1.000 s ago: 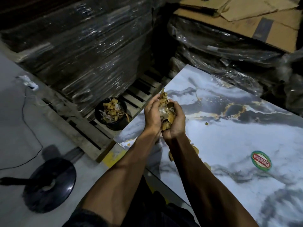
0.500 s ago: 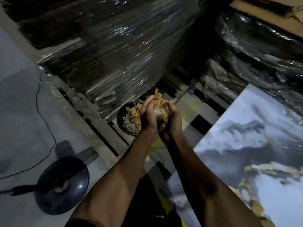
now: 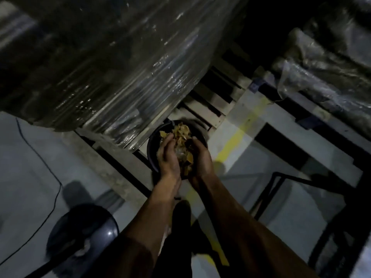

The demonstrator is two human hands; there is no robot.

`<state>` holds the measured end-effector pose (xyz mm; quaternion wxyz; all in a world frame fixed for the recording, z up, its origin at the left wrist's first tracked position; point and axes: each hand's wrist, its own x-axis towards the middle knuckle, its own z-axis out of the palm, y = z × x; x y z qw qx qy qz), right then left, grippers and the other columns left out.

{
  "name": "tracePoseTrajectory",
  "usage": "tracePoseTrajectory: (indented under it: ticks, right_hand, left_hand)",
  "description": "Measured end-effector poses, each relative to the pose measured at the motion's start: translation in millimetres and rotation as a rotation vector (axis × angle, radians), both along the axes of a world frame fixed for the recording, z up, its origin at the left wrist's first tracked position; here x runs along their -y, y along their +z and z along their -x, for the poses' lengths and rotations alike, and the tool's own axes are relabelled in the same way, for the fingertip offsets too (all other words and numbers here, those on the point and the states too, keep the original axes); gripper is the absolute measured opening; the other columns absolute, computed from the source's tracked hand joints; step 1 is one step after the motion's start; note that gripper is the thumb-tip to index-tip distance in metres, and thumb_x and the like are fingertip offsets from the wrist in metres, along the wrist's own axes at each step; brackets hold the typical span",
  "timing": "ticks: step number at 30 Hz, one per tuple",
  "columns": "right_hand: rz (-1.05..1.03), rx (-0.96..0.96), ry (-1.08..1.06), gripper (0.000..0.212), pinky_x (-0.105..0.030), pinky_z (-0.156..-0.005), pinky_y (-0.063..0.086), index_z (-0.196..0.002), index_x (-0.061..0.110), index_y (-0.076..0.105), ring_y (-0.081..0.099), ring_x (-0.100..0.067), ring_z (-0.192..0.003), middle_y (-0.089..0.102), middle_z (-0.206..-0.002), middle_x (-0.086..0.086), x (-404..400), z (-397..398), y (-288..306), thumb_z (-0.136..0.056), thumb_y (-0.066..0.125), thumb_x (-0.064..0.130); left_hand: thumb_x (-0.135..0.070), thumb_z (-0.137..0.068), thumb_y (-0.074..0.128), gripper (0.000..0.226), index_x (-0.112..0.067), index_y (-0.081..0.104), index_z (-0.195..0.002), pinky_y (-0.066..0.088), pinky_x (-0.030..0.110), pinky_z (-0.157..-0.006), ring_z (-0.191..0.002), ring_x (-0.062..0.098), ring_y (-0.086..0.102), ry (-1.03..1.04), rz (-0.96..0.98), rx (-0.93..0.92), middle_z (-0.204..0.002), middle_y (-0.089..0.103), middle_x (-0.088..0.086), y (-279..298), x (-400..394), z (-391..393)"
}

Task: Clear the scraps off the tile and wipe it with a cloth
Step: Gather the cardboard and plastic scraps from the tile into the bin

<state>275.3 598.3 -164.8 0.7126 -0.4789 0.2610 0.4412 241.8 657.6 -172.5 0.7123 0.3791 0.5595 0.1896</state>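
Observation:
My left hand (image 3: pixel 167 157) and my right hand (image 3: pixel 201 158) are cupped together around a heap of yellow-brown scraps (image 3: pixel 183 137). They hover directly over a black bucket (image 3: pixel 151 146) on the floor, which also holds scraps of the same kind. The bucket's near rim is hidden by my hands. The marble-patterned tile is out of view, and no cloth is visible.
A tall stack wrapped in plastic film (image 3: pixel 112 63) rests on a wooden pallet (image 3: pixel 212 101) just behind the bucket. More wrapped goods (image 3: pixel 325 63) lie at the right. A black round stand base (image 3: pixel 84 239) and a cable (image 3: pixel 50 169) are on the floor at left. A dark metal frame (image 3: pixel 281 181) stands at right.
My hands carried the scraps leftward off the tile and lowered them over the bucket. The view swung left and down, so the tile left the frame.

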Motion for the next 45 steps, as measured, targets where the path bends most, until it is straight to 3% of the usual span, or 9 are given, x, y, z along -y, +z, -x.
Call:
tracePoseTrajectory:
  ticks: [5,13,17,19,22,27,35,42,45]
  right_hand:
    - [0.016,0.041,0.055,0.032,-0.028,-0.076,0.053,-0.117,0.010,0.067,0.071,-0.010,-0.091,0.073,-0.105,-0.001,-12.4,-10.9,-73.5,-0.097,0.051,0.029]
    - [0.087,0.245,0.073,0.039,-0.044,-0.100,0.049,-0.106,0.006,0.071,0.064,-0.029,-0.111,0.070,-0.114,-0.015,-43.7,-29.8,-134.7,-0.083,0.056,0.033]
    - [0.210,0.462,0.191,0.025,-0.027,-0.079,0.052,-0.091,0.011,0.071,0.066,-0.003,-0.086,0.072,-0.088,0.007,-49.3,-44.5,-149.5,-0.097,0.047,0.012]
    - [0.276,0.559,0.262,0.028,-0.030,-0.086,0.051,-0.098,0.010,0.071,0.065,-0.006,-0.095,0.071,-0.096,0.005,-52.1,-49.7,-155.5,-0.098,0.044,0.009]
    - [0.324,0.657,0.358,0.036,-0.036,-0.100,0.047,-0.111,0.008,0.070,0.061,-0.021,-0.112,0.068,-0.116,-0.007,-54.5,-52.2,-162.1,-0.094,0.041,0.021]
    - [0.512,0.807,0.565,0.040,-0.044,-0.104,0.044,-0.117,0.025,0.069,0.057,-0.015,-0.118,0.065,-0.126,0.003,-47.6,-54.8,-173.0,-0.089,0.046,0.042]
    - [0.506,0.764,0.584,0.035,-0.024,-0.098,0.038,-0.133,0.011,0.057,0.051,-0.022,-0.125,0.058,-0.136,-0.008,-22.3,-56.3,-165.5,-0.100,0.044,0.016]
    - [0.597,0.717,0.419,0.036,-0.049,-0.091,0.051,-0.117,0.011,0.067,0.062,-0.030,-0.105,0.067,-0.116,-0.011,16.3,-50.4,-119.4,-0.094,0.044,0.027]
    - [0.586,0.659,0.351,0.030,-0.042,-0.081,0.052,-0.101,0.011,0.068,0.062,-0.026,-0.092,0.067,-0.099,-0.008,37.4,-42.5,-79.4,-0.093,0.046,0.029]
  left_hand:
    - [-0.009,-0.100,0.045,0.023,-0.009,0.062,-0.115,0.047,0.033,-0.099,-0.118,0.025,0.057,-0.010,0.003,-0.020,-0.126,0.061,0.012,-60.6,-16.6,-10.5]
    - [-0.022,-0.102,0.038,0.031,-0.008,0.060,-0.117,0.051,0.019,-0.081,-0.099,0.011,0.062,-0.179,-0.194,-0.070,-0.109,0.066,0.000,-124.1,-43.7,-20.5]
    - [-0.044,-0.094,0.037,0.050,-0.011,0.059,-0.126,0.050,0.037,-0.096,-0.114,0.024,0.060,-0.261,-0.230,-0.079,-0.125,0.062,0.010,-154.5,-57.8,-24.0]
    - [-0.039,-0.100,0.036,0.045,-0.010,0.058,-0.126,0.049,0.031,-0.093,-0.114,0.023,0.058,-0.294,-0.288,-0.085,-0.126,0.060,0.011,-165.4,-60.1,-26.4]
    - [-0.046,-0.096,0.035,0.053,-0.012,0.055,-0.131,0.042,0.023,-0.092,-0.117,0.022,0.054,-0.388,-0.410,-0.231,-0.132,0.053,0.010,-180.9,-62.0,-25.8]
    - [-0.044,-0.095,0.040,0.043,-0.014,0.065,-0.113,0.038,0.040,-0.089,-0.107,0.035,0.050,-0.725,-1.004,-0.719,-0.115,0.055,0.016,-193.6,-71.9,-7.7]
    - [-0.027,-0.100,0.043,0.031,-0.003,0.060,-0.110,0.045,0.037,-0.073,-0.095,0.037,0.062,-0.619,-0.896,-0.668,-0.106,0.066,0.020,-182.2,-72.6,-9.7]
    - [-0.018,-0.099,0.044,0.025,-0.006,0.060,-0.114,0.044,0.034,-0.081,-0.104,0.035,0.059,-0.606,-0.771,-0.587,-0.113,0.064,0.018,-138.3,-48.4,14.2]
    - [-0.017,-0.099,0.045,0.024,-0.010,0.062,-0.115,0.041,0.027,-0.081,-0.107,0.031,0.059,-0.668,-0.645,-0.499,-0.118,0.063,0.013,-104.7,-29.0,18.3]
